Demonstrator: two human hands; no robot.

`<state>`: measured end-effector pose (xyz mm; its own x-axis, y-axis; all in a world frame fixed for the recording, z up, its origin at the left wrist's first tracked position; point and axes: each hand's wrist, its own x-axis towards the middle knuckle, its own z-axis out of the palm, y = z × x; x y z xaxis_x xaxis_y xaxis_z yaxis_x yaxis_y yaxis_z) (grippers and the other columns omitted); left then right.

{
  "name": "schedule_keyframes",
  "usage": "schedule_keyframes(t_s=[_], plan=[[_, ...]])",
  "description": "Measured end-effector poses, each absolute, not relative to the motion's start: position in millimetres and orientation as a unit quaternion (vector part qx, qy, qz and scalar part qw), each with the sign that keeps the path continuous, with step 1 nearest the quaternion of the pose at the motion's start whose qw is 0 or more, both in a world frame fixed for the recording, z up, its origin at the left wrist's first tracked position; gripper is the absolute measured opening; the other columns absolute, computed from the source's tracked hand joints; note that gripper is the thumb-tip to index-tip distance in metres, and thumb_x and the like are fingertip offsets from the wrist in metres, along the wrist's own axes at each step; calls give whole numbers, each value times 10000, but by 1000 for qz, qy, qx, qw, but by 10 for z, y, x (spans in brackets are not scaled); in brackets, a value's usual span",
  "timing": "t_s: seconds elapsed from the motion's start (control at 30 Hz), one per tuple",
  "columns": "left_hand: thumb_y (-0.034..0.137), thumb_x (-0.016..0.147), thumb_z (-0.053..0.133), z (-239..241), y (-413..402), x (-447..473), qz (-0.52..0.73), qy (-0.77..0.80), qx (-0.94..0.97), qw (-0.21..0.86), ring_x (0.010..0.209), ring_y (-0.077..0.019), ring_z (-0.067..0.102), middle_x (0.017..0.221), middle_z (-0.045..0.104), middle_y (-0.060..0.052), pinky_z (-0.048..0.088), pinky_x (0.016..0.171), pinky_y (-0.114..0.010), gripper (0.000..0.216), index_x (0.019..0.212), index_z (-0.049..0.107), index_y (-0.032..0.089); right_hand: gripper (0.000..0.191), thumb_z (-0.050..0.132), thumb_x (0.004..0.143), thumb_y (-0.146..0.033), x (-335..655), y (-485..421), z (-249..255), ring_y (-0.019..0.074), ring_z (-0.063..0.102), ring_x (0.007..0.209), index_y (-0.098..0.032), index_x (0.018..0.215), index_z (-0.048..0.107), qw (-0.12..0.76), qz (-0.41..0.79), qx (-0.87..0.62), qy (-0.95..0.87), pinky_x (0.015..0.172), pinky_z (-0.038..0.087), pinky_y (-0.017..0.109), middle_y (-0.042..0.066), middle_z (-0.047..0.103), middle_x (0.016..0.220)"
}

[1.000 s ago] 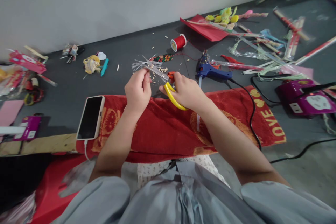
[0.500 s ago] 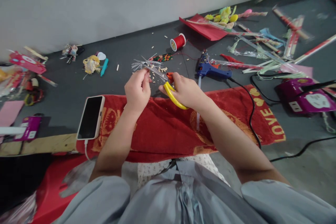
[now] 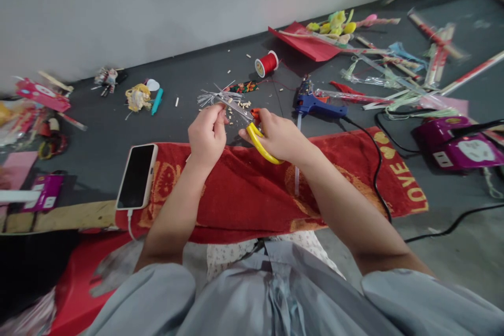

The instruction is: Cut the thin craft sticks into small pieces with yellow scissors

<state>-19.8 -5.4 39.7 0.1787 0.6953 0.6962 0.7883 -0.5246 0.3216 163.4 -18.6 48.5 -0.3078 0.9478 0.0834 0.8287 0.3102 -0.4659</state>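
Observation:
My right hand is closed round the yellow handles of a pair of scissors. Their blades point up and left, reaching my left fingertips. My left hand is in a pinch beside the blade tips; whatever it grips is too small to make out. Just beyond the fingers lies a bunch of thin silvery strips. Small cream-coloured cut pieces are scattered around the blades. Behind them rests a dark, colourful patterned strip. Both forearms pass over a red towel at the table's near edge.
A blue glue gun with its cord lies right of my hands. Red thread stands behind. A charging phone sits on the left towel end. Purple boxes, sticks and red paper crowd the right.
Almost nothing differs. Both hands and the scissors keep their places, and the view has shifted very slightly.

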Motion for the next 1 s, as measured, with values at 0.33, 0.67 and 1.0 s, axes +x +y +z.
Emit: schedule_keyframes(t_s=[0.33,0.67,1.0], plan=[[296,985,374,400,-58,-188,-427,-478,-765,63,734,-110,642,734,664,-4,495,731,-246,280,990,633,191,592,331,889,-697,1624,-189,481,249,632,795,-141,1013,490,174,165,-569,-787,655,360,320,149,668,958],[349,992,348,392,-61,-192,-418,-493,-762,41,765,-122,647,752,663,-13,501,758,-269,319,983,629,197,591,322,892,-692,1621,-198,487,262,637,811,-137,1011,488,168,170,-566,-789,657,363,321,149,670,967],[320,987,358,387,-57,-187,-417,-490,-763,60,733,-120,642,733,663,-8,496,727,-258,299,974,630,198,576,314,907,-672,1622,-191,491,241,629,768,-136,1003,502,168,171,-570,-786,639,343,317,140,673,934]])
